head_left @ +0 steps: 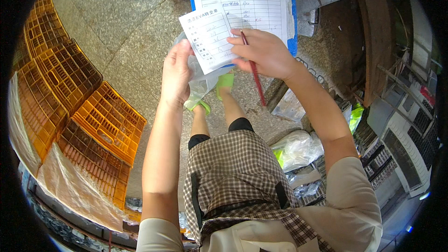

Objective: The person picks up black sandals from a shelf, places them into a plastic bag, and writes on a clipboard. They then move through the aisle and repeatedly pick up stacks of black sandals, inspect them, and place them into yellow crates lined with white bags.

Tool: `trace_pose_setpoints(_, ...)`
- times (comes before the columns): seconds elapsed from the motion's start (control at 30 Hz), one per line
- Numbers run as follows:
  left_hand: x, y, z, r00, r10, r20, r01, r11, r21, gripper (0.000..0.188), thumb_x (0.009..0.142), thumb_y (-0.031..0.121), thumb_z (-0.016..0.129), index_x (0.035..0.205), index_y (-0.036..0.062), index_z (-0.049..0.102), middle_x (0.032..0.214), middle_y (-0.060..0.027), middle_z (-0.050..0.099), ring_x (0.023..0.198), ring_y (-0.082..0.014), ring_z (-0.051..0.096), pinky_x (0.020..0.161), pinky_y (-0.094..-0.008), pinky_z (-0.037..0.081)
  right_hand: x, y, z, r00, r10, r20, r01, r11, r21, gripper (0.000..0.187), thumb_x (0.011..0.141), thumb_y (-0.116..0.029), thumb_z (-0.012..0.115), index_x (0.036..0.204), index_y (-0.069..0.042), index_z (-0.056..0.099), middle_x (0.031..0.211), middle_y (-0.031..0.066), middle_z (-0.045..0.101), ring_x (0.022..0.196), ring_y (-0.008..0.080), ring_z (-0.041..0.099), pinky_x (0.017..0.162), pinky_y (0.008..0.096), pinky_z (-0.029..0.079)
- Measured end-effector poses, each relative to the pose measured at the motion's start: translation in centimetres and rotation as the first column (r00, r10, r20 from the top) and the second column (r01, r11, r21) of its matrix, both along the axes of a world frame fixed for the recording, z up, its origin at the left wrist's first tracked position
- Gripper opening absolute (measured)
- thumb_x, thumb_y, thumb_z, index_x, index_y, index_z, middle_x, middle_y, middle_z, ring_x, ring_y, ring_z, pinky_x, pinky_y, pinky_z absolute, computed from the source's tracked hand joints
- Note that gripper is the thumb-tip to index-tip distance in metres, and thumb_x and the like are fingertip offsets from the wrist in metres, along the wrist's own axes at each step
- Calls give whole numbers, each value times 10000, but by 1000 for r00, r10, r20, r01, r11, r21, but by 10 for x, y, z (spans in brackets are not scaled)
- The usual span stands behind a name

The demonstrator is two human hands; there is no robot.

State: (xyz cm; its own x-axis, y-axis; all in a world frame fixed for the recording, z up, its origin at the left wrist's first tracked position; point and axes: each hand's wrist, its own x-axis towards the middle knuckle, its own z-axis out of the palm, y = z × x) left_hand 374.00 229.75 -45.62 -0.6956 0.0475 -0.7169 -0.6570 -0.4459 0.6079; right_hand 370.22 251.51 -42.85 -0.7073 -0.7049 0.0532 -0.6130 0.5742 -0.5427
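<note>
My left hand [176,72] is closed on a clear plastic bag [201,84], its thumb near the left edge of a small white slip [208,39] with printed lines and handwriting. The slip lies at the mouth of the bag, tilted; how far it sits inside I cannot tell. A slim dark red pen [257,84] is held in my right hand [266,53], pointing down toward me. The fingertips of that hand touch the slip's right edge. Just beyond, a ruled paper sheet [261,4] rests on a blue clipboard [292,42], partly hidden by the slip and my right hand.
Orange plastic crates [112,121] stand stacked at the left, some draped with a translucent plastic sheet [77,186]. On the right are bagged items [298,149] and a metal rack [406,84]. My feet in green shoes [225,84] stand on a speckled stone floor [116,28].
</note>
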Motion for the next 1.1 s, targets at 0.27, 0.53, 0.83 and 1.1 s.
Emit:
trace_pose_setpoints(0.27,-10,-7,-7,996,-40,-82,34,997,-75,321,948,298,507,1073,8,563,946,-60,618,860,-115,577,786,-259,466,-59,-16,36,766,-334,550,502,845,-186,123,903,-170,583,920,-56,625,699,1,594,545,80,538,485,214,399)
trace_pose_setpoints(0.53,-9,-11,-12,995,-14,-98,10,999,-34,200,917,188,570,1013,13,589,917,-39,628,831,-100,573,766,-248,464,-95,-14,61,534,-28,845,158,985,-67,185,902,-171,546,890,1,614,696,19,583,551,75,548,504,213,428)
trace_pose_setpoints(0.83,-9,-19,-5,993,-109,-36,106,992,-63,218,886,140,573,1058,7,581,915,-44,612,856,-106,557,777,-237,440,-110,-26,47,592,-235,771,613,752,-241,163,913,-160,545,845,-17,581,641,10,551,502,79,541,459,202,423)
trace_pose_setpoints(1.1,-30,-7,-3,958,23,-286,-50,995,-88,628,840,118,655,1355,50,303,931,-48,553,935,-136,536,829,-286,451,-134,-56,41,731,-303,612,545,798,-256,154,868,-155,606,802,-17,581,536,12,496,474,97,495,442,244,404)
